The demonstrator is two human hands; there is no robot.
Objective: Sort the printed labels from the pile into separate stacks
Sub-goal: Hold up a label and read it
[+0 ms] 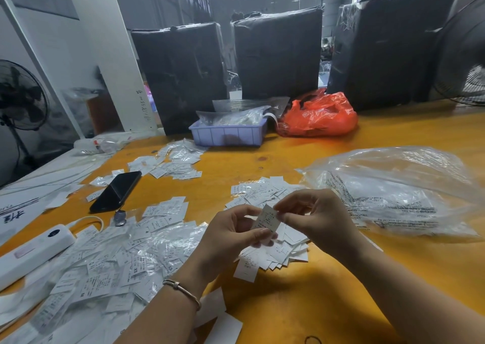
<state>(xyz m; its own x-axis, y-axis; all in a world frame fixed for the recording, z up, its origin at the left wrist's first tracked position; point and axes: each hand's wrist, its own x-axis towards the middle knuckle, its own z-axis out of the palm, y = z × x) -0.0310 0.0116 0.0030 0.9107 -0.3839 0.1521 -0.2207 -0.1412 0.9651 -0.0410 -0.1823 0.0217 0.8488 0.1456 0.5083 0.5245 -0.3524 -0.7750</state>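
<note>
A small white printed label (265, 220) is held above the yellow table (367, 278) between both hands. My left hand (231, 235) pinches its lower edge and my right hand (312, 216) pinches its upper right corner. A big loose pile of labels and clear sleeves (118, 259) spreads at the left. Under my hands lies a stack of white labels (275, 254). Another stack (258, 190) sits just behind it, and a third group of labels (173, 160) lies farther back.
A black phone (116, 191) and a white power strip (31, 252) lie at the left. Right of my hands is a large clear plastic bag (399, 189). At the back stand a lilac tray (228, 134), an orange bag (320, 115) and black wrapped bundles (278, 52).
</note>
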